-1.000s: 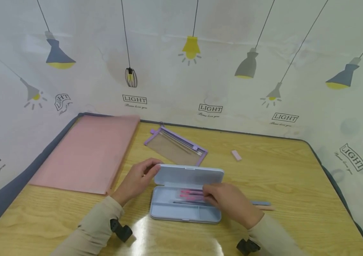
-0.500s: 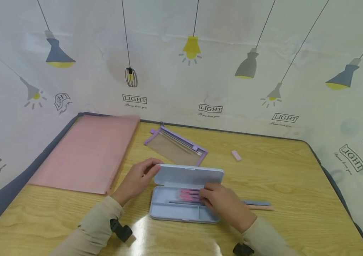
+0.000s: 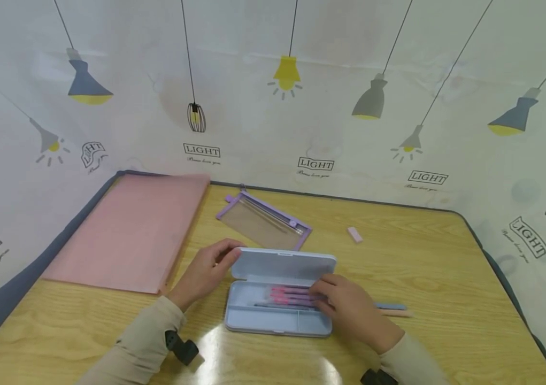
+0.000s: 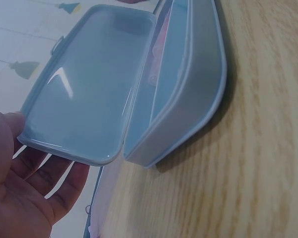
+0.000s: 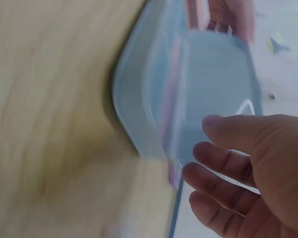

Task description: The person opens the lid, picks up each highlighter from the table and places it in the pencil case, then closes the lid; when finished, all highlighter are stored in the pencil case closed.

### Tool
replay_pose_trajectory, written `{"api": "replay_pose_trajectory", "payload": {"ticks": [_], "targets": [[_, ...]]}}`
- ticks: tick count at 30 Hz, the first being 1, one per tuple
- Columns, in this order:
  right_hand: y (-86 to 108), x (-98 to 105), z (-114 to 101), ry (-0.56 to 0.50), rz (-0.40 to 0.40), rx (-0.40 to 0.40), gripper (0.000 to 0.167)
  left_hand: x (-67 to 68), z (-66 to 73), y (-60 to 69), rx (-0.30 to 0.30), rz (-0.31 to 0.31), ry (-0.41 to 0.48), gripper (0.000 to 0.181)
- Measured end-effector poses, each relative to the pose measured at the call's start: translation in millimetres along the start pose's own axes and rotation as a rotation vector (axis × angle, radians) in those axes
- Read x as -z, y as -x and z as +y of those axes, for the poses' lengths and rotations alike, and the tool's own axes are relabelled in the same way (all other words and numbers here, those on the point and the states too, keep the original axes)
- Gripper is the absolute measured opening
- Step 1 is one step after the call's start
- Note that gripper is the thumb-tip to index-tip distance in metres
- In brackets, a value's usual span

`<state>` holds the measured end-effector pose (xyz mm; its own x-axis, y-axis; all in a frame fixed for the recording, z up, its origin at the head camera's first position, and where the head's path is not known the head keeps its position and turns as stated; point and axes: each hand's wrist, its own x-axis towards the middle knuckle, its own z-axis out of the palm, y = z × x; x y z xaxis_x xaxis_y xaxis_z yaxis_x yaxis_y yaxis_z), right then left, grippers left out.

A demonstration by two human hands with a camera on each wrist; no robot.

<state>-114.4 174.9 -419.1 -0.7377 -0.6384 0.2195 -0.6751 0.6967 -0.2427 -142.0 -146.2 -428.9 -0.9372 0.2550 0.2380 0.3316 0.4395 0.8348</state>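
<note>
A light blue pencil case [image 3: 263, 320] lies on the table with its hinged lid [image 3: 282, 266] raised. My left hand [image 3: 205, 271] pinches the lid's left corner, thumb on one face and fingers behind, as the left wrist view also shows. Several pink-and-purple pens [image 3: 288, 295] lie in the rear compartment beside a thin dark stick. Above the case's right end is my right hand [image 3: 352, 307], partly covering the pens' right ends. In the right wrist view its fingers are spread and loosely bent, with nothing held between them; one pen end juts past the rim.
A blue-grey stick [image 3: 392, 306] and a beige one [image 3: 400, 313] lie right of the case, partly behind the right hand. Behind it are a purple-edged zip pouch [image 3: 258, 222] and a pink eraser [image 3: 355, 234]. A pink folder [image 3: 133, 235] lies at left.
My right hand first moved left over the pens, then drew back right, showing more of them. The left hand keeps its place on the lid.
</note>
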Motion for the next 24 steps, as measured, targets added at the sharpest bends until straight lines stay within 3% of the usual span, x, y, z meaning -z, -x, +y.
{"api": "replay_pose_trajectory", "payload": {"ticks": [6,12,17,24], "targets": [[25.4,34.9,27.7,-0.043,-0.004,-0.192,0.013,0.5,2.2,-0.1,0.016,-0.004,0.005,0.026],[53.2,58.0,72.4,-0.132,-0.123,-0.396,0.007,0.6,2.5,0.2,0.016,-0.011,0.011,0.026],[72.9,62.4,98.5,-0.243,-0.259,-0.503,0.015,0.8,1.7,-0.4,0.015,-0.013,0.013,0.026],[82.3,53.7,111.5,-0.323,-0.297,-0.556,0.022,0.6,1.6,-0.2,0.012,-0.014,0.008,0.025]]}}
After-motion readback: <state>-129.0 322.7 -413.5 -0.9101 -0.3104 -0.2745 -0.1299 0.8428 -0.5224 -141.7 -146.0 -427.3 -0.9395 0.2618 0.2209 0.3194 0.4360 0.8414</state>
